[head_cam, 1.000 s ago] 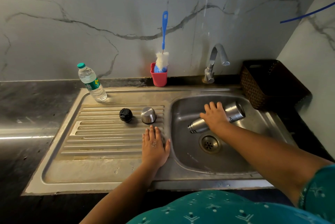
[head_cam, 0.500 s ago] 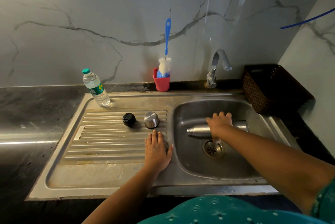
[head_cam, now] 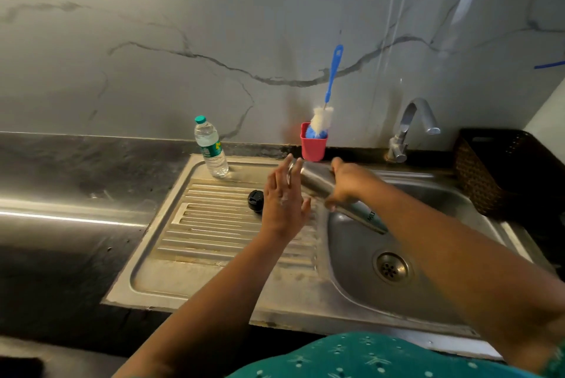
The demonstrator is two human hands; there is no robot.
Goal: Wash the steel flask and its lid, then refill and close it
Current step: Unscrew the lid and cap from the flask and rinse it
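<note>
Nearest: teal patterned garment (head_cam: 367, 356) at bottom edge. Above it, steel sink unit (head_cam: 214, 289), ribbed drainboard on left, basin with round drain (head_cam: 391, 269) on right.

Mid: left hand (head_cam: 282, 203) raised over drainboard, fingers straight and spread, holding nothing, fingertips at mouth end of steel flask (head_cam: 324, 186). Right hand (head_cam: 348, 186) wrapped around flask's middle. Flask lifted clear of basin, tilted, open mouth up-left toward left hand, base down-right over basin. Hands close, flask between. Black lid (head_cam: 255, 201) on drainboard, just left of left hand.

Far: water bottle (head_cam: 211, 148) upright at drainboard's back corner. Red cup (head_cam: 313, 146) holding blue-handled brush (head_cam: 331, 84) against wall. Tap (head_cam: 411, 126) behind basin. Dark woven basket (head_cam: 501, 169) at right.
</note>
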